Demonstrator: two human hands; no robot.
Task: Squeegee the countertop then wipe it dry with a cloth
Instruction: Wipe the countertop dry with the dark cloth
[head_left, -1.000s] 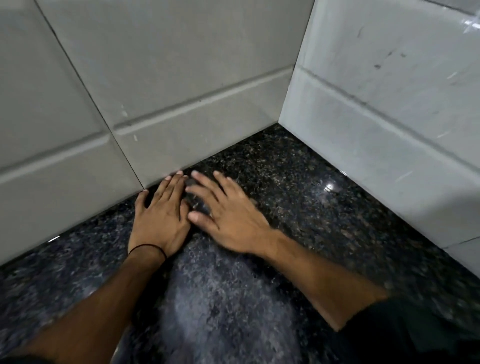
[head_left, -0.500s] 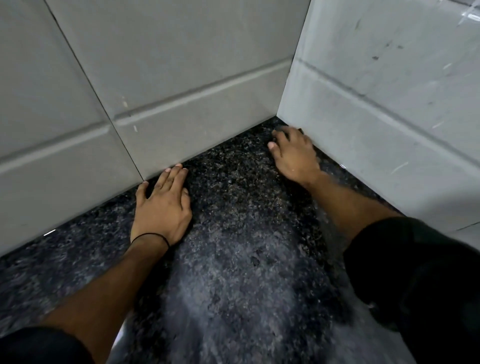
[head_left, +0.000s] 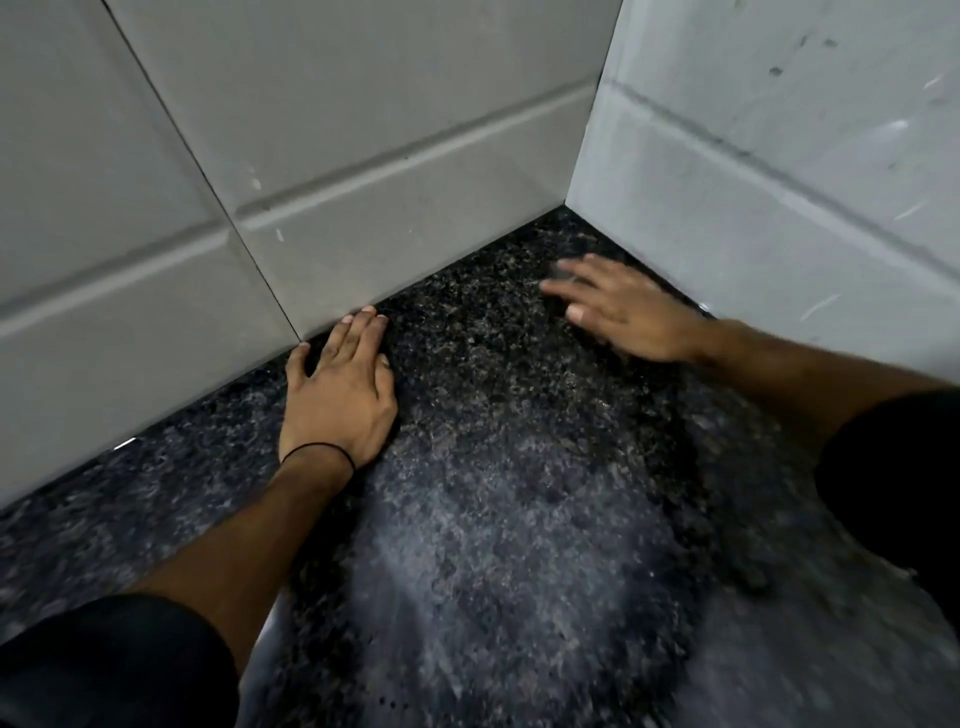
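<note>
The countertop (head_left: 498, 509) is dark speckled granite that runs into a tiled corner. My left hand (head_left: 340, 397) lies flat on it, palm down, fingertips touching the base of the back wall, with a thin black band on the wrist. My right hand (head_left: 623, 306) is spread flat on the stone near the corner, fingers apart and blurred by motion. Neither hand holds anything. No squeegee and no cloth are in view.
The grey tiled back wall (head_left: 363, 156) and the pale right wall (head_left: 779, 182) meet at the far corner and close the counter on two sides. Dark sleeves cover both upper arms at the frame's lower edges.
My right hand slid from beside the left hand into the corner, then came back a little leftward along the stone. My left hand stayed flat in place.
</note>
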